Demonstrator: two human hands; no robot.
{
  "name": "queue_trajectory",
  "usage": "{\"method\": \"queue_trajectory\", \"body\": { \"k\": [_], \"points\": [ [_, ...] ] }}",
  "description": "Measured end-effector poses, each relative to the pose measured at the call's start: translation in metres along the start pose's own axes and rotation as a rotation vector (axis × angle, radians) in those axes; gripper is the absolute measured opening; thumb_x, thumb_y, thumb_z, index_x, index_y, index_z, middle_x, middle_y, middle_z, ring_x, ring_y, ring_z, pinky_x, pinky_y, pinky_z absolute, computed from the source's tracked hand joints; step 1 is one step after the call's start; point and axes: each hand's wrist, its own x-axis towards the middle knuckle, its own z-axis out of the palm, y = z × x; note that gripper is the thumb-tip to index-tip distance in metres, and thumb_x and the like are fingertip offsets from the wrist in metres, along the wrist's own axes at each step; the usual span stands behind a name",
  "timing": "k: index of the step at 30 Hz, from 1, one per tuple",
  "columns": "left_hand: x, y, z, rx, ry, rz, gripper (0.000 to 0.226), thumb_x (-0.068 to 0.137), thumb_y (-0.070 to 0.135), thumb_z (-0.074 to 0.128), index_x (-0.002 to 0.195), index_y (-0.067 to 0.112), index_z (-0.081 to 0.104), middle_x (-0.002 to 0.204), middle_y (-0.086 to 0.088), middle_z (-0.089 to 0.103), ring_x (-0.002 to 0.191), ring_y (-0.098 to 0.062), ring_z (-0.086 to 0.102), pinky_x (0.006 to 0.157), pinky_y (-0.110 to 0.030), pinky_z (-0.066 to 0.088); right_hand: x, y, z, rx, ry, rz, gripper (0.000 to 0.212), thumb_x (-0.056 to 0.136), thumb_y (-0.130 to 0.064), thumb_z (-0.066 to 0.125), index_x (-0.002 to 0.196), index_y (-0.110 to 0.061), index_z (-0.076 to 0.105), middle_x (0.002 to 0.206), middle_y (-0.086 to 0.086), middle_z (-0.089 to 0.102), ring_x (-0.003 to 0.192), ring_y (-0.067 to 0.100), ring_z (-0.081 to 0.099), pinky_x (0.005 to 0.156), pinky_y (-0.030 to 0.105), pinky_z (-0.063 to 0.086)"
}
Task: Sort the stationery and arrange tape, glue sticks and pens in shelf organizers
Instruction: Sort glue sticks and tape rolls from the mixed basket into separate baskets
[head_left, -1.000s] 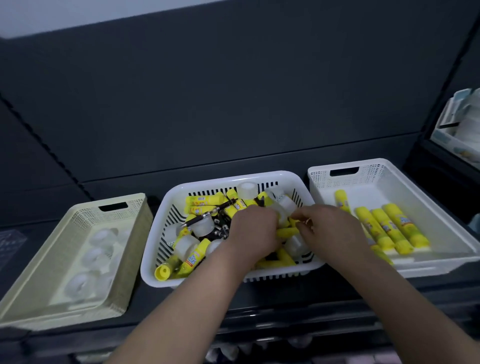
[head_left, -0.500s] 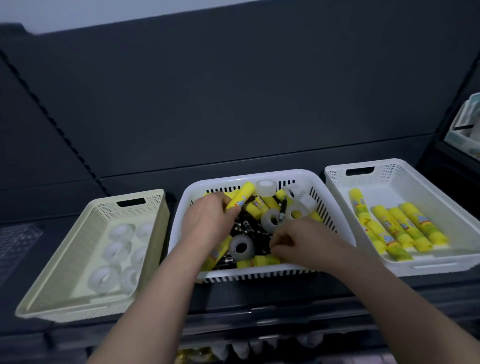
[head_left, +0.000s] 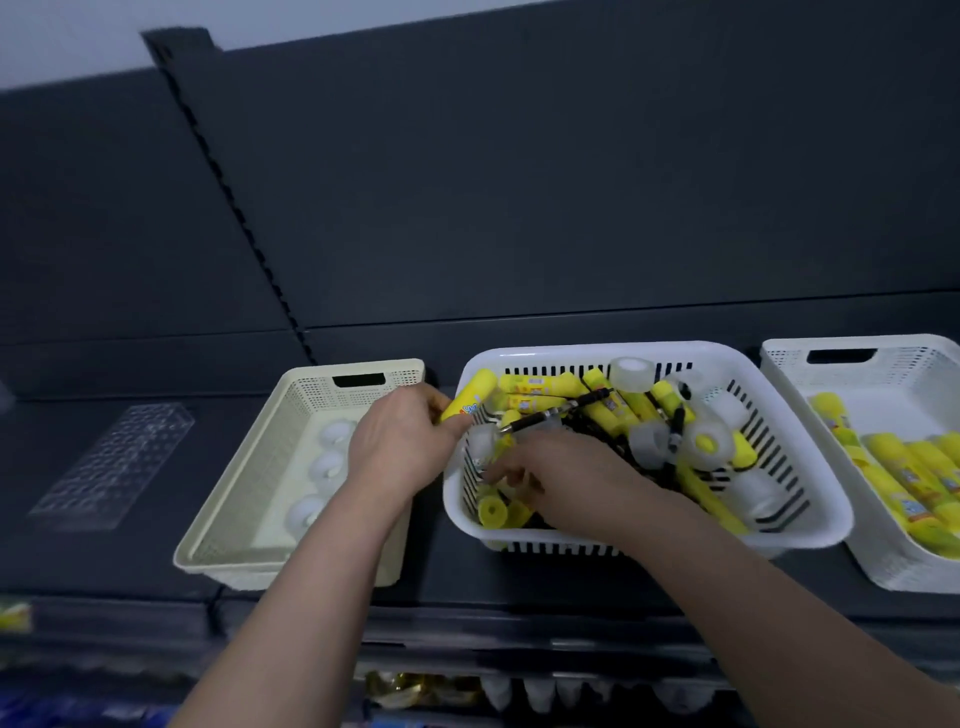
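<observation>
A white slotted basket (head_left: 810, 525) in the middle holds mixed yellow glue sticks, clear tape rolls (head_left: 631, 371) and black pens (head_left: 550, 415). My left hand (head_left: 400, 441) grips a yellow glue stick (head_left: 470, 397) over that basket's left rim. My right hand (head_left: 561, 473) reaches into the basket's front left corner, fingers curled down among the items; what they hold is hidden. The cream basket (head_left: 234, 566) on the left contains tape rolls (head_left: 332, 431). A white basket (head_left: 779, 358) on the right contains sorted glue sticks (head_left: 909, 467).
All the baskets stand on a dark shelf against a dark back panel. A clear perforated organizer (head_left: 109, 462) lies on the shelf far left. A slotted upright rail (head_left: 234, 208) runs up the panel. Packaged goods (head_left: 415, 686) fill the shelf below.
My left hand has carried a glue stick from the basket's middle to its left rim. My right hand has shifted to the front left corner. The view has turned left.
</observation>
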Motion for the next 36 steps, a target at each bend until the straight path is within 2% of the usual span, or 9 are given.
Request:
{"method": "queue_trajectory", "body": {
  "k": [3, 6, 9, 12, 16, 24, 29, 33, 36],
  "points": [
    [0.001, -0.006, -0.003, 0.018, -0.005, 0.019, 0.017, 0.081, 0.048, 0.064, 0.083, 0.031, 0.062, 0.084, 0.009, 0.066, 0.087, -0.018, 0.06, 0.069, -0.032, 0.049, 0.014, -0.008, 0.01, -0.102, -0.086, -0.104, 0.051, 0.08, -0.006, 0.055, 0.117, -0.04, 0.061, 0.121, -0.006, 0.054, 0.105, 0.02, 0.054, 0.077, 0.034, 0.049],
    [0.004, -0.008, -0.004, 0.007, -0.016, 0.052, 0.022, 0.081, 0.049, 0.064, 0.088, 0.029, 0.064, 0.083, 0.009, 0.066, 0.085, -0.018, 0.06, 0.069, -0.033, 0.05, 0.014, -0.009, 0.01, -0.112, -0.006, -0.122, 0.032, 0.08, -0.023, 0.06, 0.109, -0.037, 0.064, 0.111, -0.01, 0.055, 0.096, 0.016, 0.056, 0.07, 0.032, 0.047],
    [0.008, -0.001, -0.003, -0.016, -0.029, 0.107, 0.021, 0.081, 0.049, 0.064, 0.088, 0.028, 0.064, 0.08, 0.009, 0.065, 0.082, -0.017, 0.06, 0.066, -0.031, 0.048, 0.004, 0.0, -0.006, 0.097, 0.149, 0.02, 0.021, 0.074, -0.034, 0.066, 0.093, -0.038, 0.057, 0.098, -0.017, 0.056, 0.084, 0.004, 0.056, 0.067, 0.03, 0.049],
    [0.011, 0.018, 0.004, -0.055, -0.047, 0.171, 0.02, 0.081, 0.047, 0.065, 0.087, 0.028, 0.064, 0.079, 0.008, 0.065, 0.079, -0.015, 0.059, 0.066, -0.033, 0.049, -0.014, 0.023, -0.027, 0.106, 0.245, 0.201, 0.025, 0.074, -0.025, 0.068, 0.088, -0.039, 0.053, 0.097, -0.017, 0.058, 0.065, -0.005, 0.047, 0.051, 0.019, 0.034],
    [0.011, 0.06, 0.021, -0.107, -0.08, 0.263, 0.02, 0.082, 0.05, 0.062, 0.083, 0.03, 0.065, 0.076, 0.009, 0.066, 0.074, -0.012, 0.061, 0.062, -0.03, 0.046, -0.054, 0.053, -0.039, -0.215, 0.291, 0.388, 0.018, 0.079, -0.044, 0.062, 0.096, -0.039, 0.057, 0.081, -0.013, 0.052, 0.079, 0.009, 0.048, 0.06, 0.027, 0.033],
    [-0.008, 0.169, 0.076, -0.137, -0.163, 0.441, 0.019, 0.082, 0.048, 0.06, 0.086, 0.03, 0.064, 0.08, 0.012, 0.064, 0.083, -0.014, 0.059, 0.067, -0.029, 0.043, -0.133, 0.122, -0.073, -0.208, 0.737, 0.697, 0.022, 0.085, -0.048, 0.054, 0.101, -0.035, 0.055, 0.087, -0.009, 0.069, 0.086, 0.023, 0.063, 0.063, 0.031, 0.039],
    [-0.027, 0.219, 0.112, -0.137, -0.267, 0.5, 0.028, 0.084, 0.051, 0.057, 0.103, 0.033, 0.062, 0.091, 0.014, 0.068, 0.084, -0.014, 0.063, 0.071, -0.029, 0.046, -0.182, 0.184, -0.079, -0.305, 0.572, 0.983, 0.028, 0.089, -0.048, 0.046, 0.112, -0.036, 0.055, 0.096, -0.002, 0.069, 0.093, 0.026, 0.064, 0.064, 0.03, 0.036],
    [-0.038, 0.246, 0.134, -0.097, -0.281, 0.542, 0.031, 0.082, 0.054, 0.058, 0.104, 0.033, 0.063, 0.093, 0.012, 0.068, 0.086, -0.01, 0.062, 0.065, -0.027, 0.04, -0.195, 0.219, -0.076, -0.347, 0.435, 1.014, 0.028, 0.091, -0.044, 0.042, 0.109, -0.03, 0.059, 0.098, 0.002, 0.067, 0.091, 0.026, 0.063, 0.061, 0.028, 0.033],
    [-0.045, 0.264, 0.148, -0.073, -0.301, 0.548, 0.032, 0.082, 0.05, 0.059, 0.108, 0.032, 0.063, 0.092, 0.009, 0.068, 0.087, -0.013, 0.062, 0.071, -0.03, 0.047, -0.198, 0.233, -0.076, -0.314, 0.322, 0.994, 0.026, 0.088, -0.041, 0.044, 0.102, -0.03, 0.063, 0.096, -0.002, 0.064, 0.09, 0.024, 0.061, 0.061, 0.028, 0.033]
  ]
}}
